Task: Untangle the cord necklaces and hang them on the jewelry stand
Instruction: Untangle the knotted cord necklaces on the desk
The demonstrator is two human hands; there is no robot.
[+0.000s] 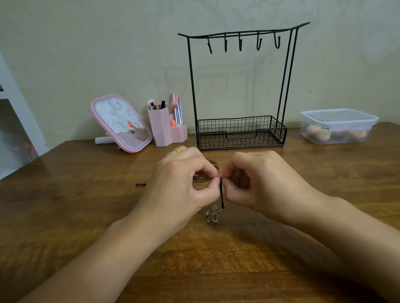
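My left hand (184, 184) and my right hand (253, 178) meet at the middle of the wooden table, both pinching a black cord necklace (221, 192) between thumb and fingers. A silver flower pendant (212, 212) hangs from the cord just below the hands. More brown cord (212, 163) lies coiled on the table behind the hands, mostly hidden by them. A short dark cord end (141, 184) lies to the left. The black wire jewelry stand (242, 130) stands behind, its several hooks (240, 43) bare.
A pink mirror (121, 123) and a pink brush holder (166, 127) stand at the back left. A clear lidded box (339, 125) with sponges sits at the back right. White shelves (3, 92) are at the far left.
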